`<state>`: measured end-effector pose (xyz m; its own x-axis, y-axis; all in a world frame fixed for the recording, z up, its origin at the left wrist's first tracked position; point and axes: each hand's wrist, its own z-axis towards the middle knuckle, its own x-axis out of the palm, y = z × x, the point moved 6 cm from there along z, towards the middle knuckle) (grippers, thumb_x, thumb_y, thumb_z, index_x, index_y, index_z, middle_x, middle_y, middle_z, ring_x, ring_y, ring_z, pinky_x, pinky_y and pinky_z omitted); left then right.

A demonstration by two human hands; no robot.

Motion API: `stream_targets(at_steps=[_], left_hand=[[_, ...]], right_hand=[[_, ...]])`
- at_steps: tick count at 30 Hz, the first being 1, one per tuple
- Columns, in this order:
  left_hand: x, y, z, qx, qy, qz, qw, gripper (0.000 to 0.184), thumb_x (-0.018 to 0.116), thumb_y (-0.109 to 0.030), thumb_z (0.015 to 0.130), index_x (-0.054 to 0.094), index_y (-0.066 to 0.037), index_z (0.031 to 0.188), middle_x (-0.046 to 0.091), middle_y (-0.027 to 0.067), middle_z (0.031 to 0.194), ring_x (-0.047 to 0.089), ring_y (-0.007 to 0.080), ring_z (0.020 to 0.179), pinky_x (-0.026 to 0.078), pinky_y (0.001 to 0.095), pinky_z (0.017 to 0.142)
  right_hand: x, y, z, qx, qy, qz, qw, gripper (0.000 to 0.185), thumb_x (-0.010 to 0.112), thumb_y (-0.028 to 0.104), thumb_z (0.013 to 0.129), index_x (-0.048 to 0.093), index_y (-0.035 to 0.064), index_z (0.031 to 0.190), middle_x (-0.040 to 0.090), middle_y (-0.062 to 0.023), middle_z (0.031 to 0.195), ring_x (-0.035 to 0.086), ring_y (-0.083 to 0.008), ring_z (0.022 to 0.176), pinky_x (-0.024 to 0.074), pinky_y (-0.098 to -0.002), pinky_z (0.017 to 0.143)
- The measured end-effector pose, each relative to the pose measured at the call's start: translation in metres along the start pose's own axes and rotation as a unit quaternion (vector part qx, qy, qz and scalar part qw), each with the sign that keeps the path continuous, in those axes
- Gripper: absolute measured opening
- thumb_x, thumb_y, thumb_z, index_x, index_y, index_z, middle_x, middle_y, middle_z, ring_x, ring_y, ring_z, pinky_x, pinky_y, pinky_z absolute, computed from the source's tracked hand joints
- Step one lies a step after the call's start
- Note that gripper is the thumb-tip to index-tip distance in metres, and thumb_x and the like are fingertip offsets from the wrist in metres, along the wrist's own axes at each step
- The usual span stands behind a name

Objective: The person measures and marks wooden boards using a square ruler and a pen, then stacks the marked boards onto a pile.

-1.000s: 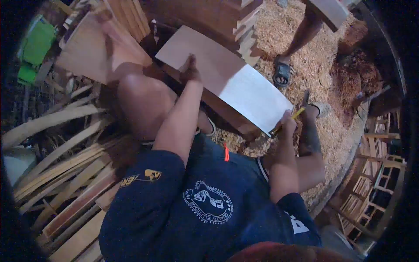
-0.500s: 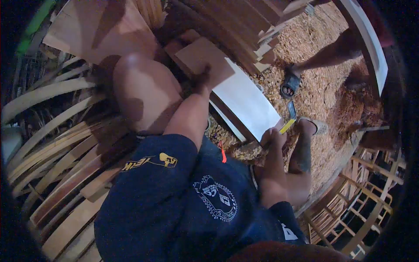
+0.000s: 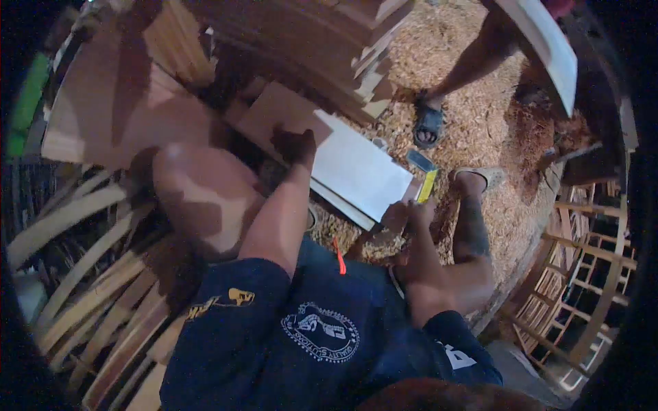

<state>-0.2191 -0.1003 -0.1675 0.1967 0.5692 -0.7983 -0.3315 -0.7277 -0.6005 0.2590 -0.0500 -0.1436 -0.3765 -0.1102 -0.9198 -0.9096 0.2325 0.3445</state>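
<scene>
A rectangular board [image 3: 363,166] slants across the middle of the head view, its left part in shadow and its right part brightly lit. My left hand [image 3: 296,144] is on the shadowed part at the near edge, closed on the board, with some fingers hidden. Near the board's right end, my right hand [image 3: 419,211] is closed around a yellow tool [image 3: 428,185]. Just beyond that tool lies a small dark flat object [image 3: 421,161]. Under the near side of the board a second pale piece [image 3: 343,204] shows.
Stacked boards [image 3: 308,41] stand beyond the board. Wood shavings [image 3: 473,103] cover the floor, where another person's sandaled foot [image 3: 428,127] rests. A pale curved piece [image 3: 545,48] hangs at upper right. Curved wood strips [image 3: 89,267] lie left, slatted frames [image 3: 582,274] right.
The board's right end and my right hand have moved toward the left and nearer my body. The yellow tool has turned more upright, and the second pale piece has come into view.
</scene>
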Motion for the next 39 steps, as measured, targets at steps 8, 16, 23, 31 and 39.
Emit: stream_targets(at_steps=[8,16,23,31,39], left_hand=[[0.012,-0.039,-0.037,0.175,0.128,-0.031,0.976,0.055,0.074,-0.031,0.069,0.061,0.001,0.111,0.062,0.0216,0.113,0.057,0.0385,0.112,0.046,0.0443,0.097],[-0.03,-0.104,0.027,0.095,0.174,-0.153,0.968,0.044,0.074,-0.032,0.071,0.066,-0.003,0.104,0.065,0.0195,0.109,0.062,0.0365,0.105,0.049,0.0443,0.09],[-0.144,-0.161,0.177,0.133,0.097,-0.203,0.965,0.047,0.069,-0.023,0.077,0.059,-0.004,0.119,0.064,0.0158,0.113,0.063,0.0305,0.105,0.048,0.0419,0.089],[-0.248,-0.197,0.23,0.02,0.06,-0.534,0.843,0.042,0.063,-0.009,0.081,0.054,-0.004,0.122,0.061,0.0092,0.099,0.06,0.0253,0.093,0.049,0.0389,0.084],[-0.265,-0.255,0.162,-0.028,0.182,-0.609,0.772,0.024,0.068,-0.026,0.089,0.055,-0.012,0.104,0.057,-0.0002,0.083,0.055,0.0077,0.078,0.045,0.0223,0.062]], right_hand=[[0.0,0.074,-0.045,-0.208,0.132,0.063,0.967,0.037,0.067,0.035,0.087,0.062,0.0,0.099,0.069,-0.0197,0.095,0.067,-0.036,0.089,0.0518,-0.0436,0.072],[0.044,0.079,-0.061,-0.239,0.167,0.01,0.957,0.05,0.077,0.04,0.077,0.06,0.0064,0.109,0.064,-0.0227,0.097,0.064,-0.0413,0.093,0.0536,-0.046,0.079],[-0.104,0.127,0.019,-0.08,0.132,0.471,0.868,0.023,0.054,0.026,0.095,0.06,0.0061,0.087,0.061,-0.006,0.074,0.06,-0.0194,0.066,0.0479,-0.0293,0.06],[-0.395,0.283,0.028,-0.274,0.272,0.739,0.552,0.083,0.045,0.071,0.093,0.05,-0.0016,0.133,0.062,-0.0118,0.12,0.063,-0.0228,0.104,0.0534,-0.0336,0.082],[-0.397,0.306,0.02,-0.247,0.14,0.719,0.635,0.043,0.063,0.014,0.089,0.052,-0.0061,0.126,0.064,-0.0148,0.116,0.063,-0.0253,0.107,0.0473,-0.0363,0.097]])
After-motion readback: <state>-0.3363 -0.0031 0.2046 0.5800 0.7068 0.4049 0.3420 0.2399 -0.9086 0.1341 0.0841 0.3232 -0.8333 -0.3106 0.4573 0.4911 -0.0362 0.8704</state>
